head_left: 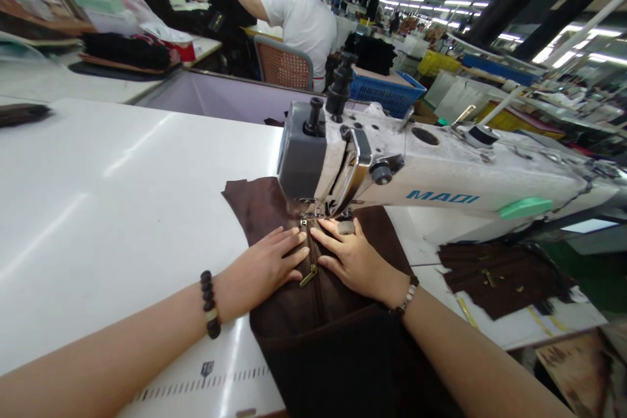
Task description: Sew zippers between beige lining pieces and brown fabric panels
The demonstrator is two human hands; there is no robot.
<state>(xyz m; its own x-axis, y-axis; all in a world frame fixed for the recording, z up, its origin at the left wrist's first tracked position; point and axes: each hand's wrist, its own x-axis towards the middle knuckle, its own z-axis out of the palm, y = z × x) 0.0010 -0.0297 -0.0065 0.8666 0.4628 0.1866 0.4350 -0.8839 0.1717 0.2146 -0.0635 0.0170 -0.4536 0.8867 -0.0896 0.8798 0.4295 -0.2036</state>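
Dark brown leather [289, 313] lies under the head of a sewing machine [406, 163] and hangs down toward me. A zipper [319, 294] runs along it, with a brass pull [308, 275] between my hands. My left hand [267, 268] rests flat on the leather left of the zipper, its fingers stretched toward the needle area. On the right side, my right hand [360, 261] presses the leather with fingers spread, their tips close to the presser foot. The needle itself is hard to make out.
More brown zippered pieces [504, 274] lie on the table at the right. The white tabletop [122, 209] carries a printed ruler near its front edge. Ahead, a person in a white shirt [306, 29] sits on a chair [284, 64], beside a blue crate [385, 91].
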